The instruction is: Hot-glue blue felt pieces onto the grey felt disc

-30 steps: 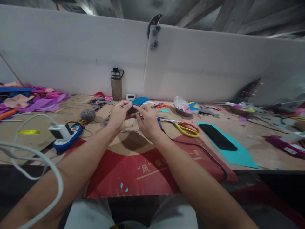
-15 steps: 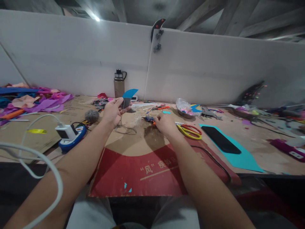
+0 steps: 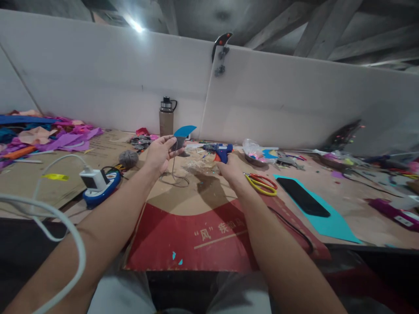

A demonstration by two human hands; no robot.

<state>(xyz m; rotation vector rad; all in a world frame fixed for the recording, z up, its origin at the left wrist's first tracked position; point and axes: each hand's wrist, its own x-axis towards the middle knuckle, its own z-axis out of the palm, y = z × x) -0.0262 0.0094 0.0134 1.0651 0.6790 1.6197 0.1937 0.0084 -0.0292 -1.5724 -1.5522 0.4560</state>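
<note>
Blue-and-grey piece [image 3: 185,131] is pinched btwn thumb & fingers of our left hand [image 3: 157,155], held up over the cardboard [image 3: 163,197], its thin blue end curving out like a fin. Grey yarn [image 3: 173,165] hangs below it in a loose loop. Our right hand [image 3: 228,169] wraps the handle of a blue glue gun [image 3: 224,151] w/ an orange trigger, nozzle toward the left hand; can't tell if the trigger's pressed.

Risks, as we judge: if the gun's hot, a wrist slip could put the nozzle on our left fingers; too hard a pinch could crease the piece, b/c it looks thin; slack yarn could pick up stray glue. Black cable [image 3: 296,226] runs by our right forearm, so a careless elbow could snag it.

Cardboard's matte brown w/ a red printed section [image 3: 183,244] nearest us; stringy, clear-looking bits [image 3: 198,165] lie btwn the hands, prob. dried glue. Farther out: fuzzy round yarn ball [image 3: 128,159], red & yellow scissors [image 3: 259,189], flat black phone [image 3: 301,195] on a smooth turquoise sheet [image 3: 337,229], cylindrical bottle [image 3: 166,122] by the white panel [image 3: 114,74], crumpled purple scraps [image 3: 70,141] far left.
</note>
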